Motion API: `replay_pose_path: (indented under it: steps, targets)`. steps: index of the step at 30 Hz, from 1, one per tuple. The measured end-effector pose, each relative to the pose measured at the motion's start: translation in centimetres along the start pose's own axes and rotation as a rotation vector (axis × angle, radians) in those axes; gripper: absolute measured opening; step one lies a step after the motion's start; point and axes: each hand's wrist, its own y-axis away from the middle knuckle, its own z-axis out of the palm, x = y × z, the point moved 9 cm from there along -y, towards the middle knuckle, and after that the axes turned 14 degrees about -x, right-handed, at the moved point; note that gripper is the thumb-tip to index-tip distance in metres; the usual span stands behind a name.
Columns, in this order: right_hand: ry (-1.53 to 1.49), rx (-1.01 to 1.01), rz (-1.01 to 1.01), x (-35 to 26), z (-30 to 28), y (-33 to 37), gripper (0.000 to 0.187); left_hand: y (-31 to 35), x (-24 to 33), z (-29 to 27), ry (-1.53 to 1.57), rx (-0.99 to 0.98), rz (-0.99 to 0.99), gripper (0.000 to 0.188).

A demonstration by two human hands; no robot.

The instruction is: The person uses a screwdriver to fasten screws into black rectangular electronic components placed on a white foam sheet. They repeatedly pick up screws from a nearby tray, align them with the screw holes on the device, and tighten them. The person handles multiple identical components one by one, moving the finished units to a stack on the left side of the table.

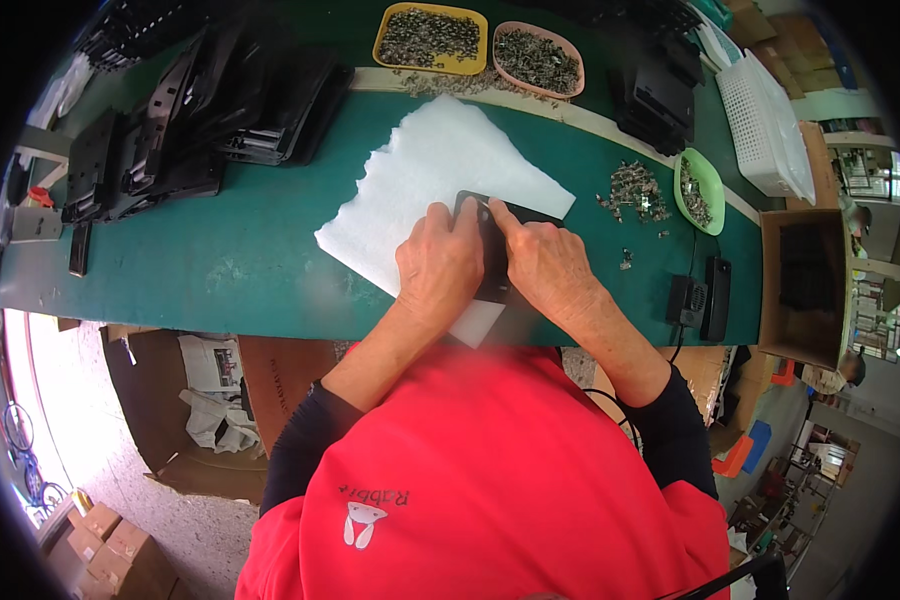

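Note:
A black flat plastic panel (494, 255) lies on a torn-edged white foam sheet (450, 140) at the front of the green table. My left hand (438, 260) is closed over the panel's left side, fingers bent toward its far end. From the right, my right hand (550, 262) grips the other side, its index finger stretched to the panel's far edge. A small pale spot shows between the fingertips, too small to name. Both thumbs are mostly hidden. To the right of my right hand lies a loose pile of small metal clips (635, 190).
Black plastic parts (175, 130) are piled at the left; more black parts (655, 95) stand back right. A yellow tray (379, 42), a pink tray (581, 78) and a green bowl (716, 185) hold small metal pieces. A white basket (765, 125) and a cardboard box (805, 345) sit right.

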Motion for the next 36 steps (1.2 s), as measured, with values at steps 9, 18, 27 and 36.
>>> replay_pose_path:
  steps: [9,18,27,36]
  targets:
    - [0.043,-0.149,0.051,-0.9,-0.5,-0.7,0.053,-0.2,-0.1,0.4,0.002,-0.016,0.001,0.037]
    - [-0.036,-0.143,0.094,-0.5,0.3,-0.5,0.055,-0.3,0.1,0.2,0.014,-0.011,0.011,0.037]
    - [-0.033,-0.088,0.061,-2.1,-1.1,-0.8,0.049,-0.3,0.1,0.3,0.065,-0.017,0.082,0.021]
    - [0.216,-0.112,-0.123,-3.8,-2.7,-1.9,0.019,-0.4,0.2,0.7,0.101,-0.074,0.103,0.021]
